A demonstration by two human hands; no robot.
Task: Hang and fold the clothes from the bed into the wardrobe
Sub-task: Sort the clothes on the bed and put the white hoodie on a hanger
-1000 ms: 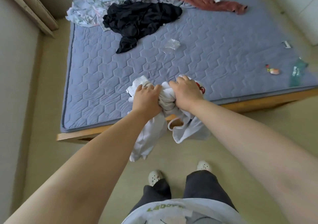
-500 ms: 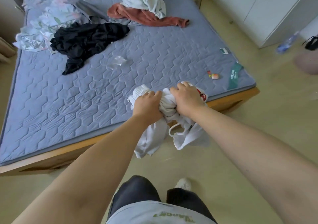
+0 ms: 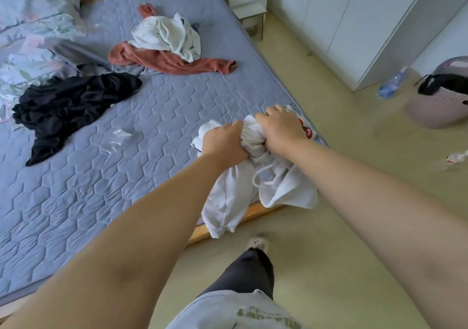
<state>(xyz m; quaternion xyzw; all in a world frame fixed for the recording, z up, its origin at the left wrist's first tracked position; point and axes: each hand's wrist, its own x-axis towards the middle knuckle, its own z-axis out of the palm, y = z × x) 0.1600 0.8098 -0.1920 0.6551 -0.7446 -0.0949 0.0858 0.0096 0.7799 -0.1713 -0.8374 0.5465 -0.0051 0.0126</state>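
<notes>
Around: a black garment (image 3: 73, 106), a rust-red one (image 3: 174, 63) and a pale one (image 3: 166, 35) lie loose on the bed (image 3: 177, 111); a clear wrapper (image 3: 117, 139) lies nearer the hands
By the wardrobe (image 3: 354, 25): a bottle (image 3: 391, 85) and a pink basket (image 3: 440, 106) sit on the floor near its corner
White garment (image 3: 231, 197): bunched over the bed's near corner; ends hanging
Fingers: left hand (image 3: 222, 142) and right hand (image 3: 281, 128) side by side; both curled tight round the bunch
</notes>
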